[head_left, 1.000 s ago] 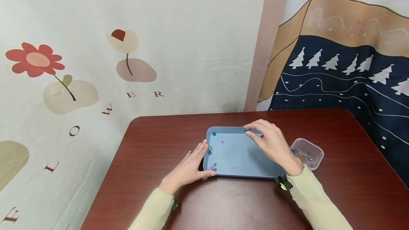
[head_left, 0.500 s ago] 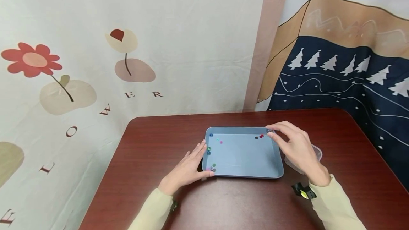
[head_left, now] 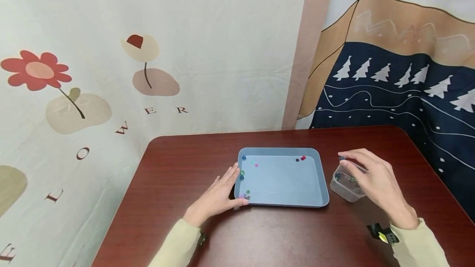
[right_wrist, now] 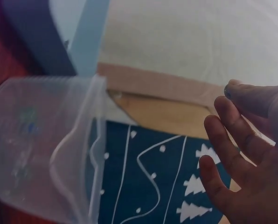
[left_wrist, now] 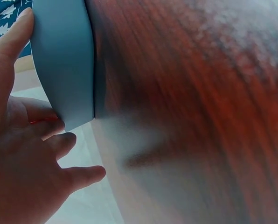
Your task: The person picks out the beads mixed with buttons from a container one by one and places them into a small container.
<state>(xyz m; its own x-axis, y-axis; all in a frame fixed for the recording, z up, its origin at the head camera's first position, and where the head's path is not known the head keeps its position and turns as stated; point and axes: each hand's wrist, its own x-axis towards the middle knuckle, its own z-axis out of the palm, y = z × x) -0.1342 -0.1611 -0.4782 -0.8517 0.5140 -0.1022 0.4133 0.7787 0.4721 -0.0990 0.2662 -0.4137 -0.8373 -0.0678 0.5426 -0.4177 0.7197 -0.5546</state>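
Blue tray: the tray (head_left: 283,182) lies flat on the desk (head_left: 274,238), small beads scattered along its edges; clock positions are read in the head view with 12 at the far side.
Tray, 10 o'clock: a blue bead (head_left: 244,158) near the corner, with a teal bead (head_left: 252,162) and a pink bead (head_left: 256,165) just inward of it.
Tray, 9 o'clock: a green bead (head_left: 242,173) and a second blue bead (head_left: 242,178) by the wall.
Tray, 8 o'clock: a small cluster with green, pink and greyish beads.
Tray, 1 o'clock: a dark bead (head_left: 297,160) beside red beads (head_left: 303,158).
Clear container: an open plastic box (head_left: 346,195) just beside the tray at 3 o'clock, with blue and green beads among its contents; the rest is too small to tell.
Right hand: thumb and index pinch a dark blue bead (head_left: 342,158) above the box's 11 o'clock edge; the other fingers of this hand (head_left: 382,184) are spread loosely.
Left hand: spread open, gripping nothing, this hand (head_left: 215,201) rests against the tray's 9 o'clock side, thumb at the 8 o'clock corner.
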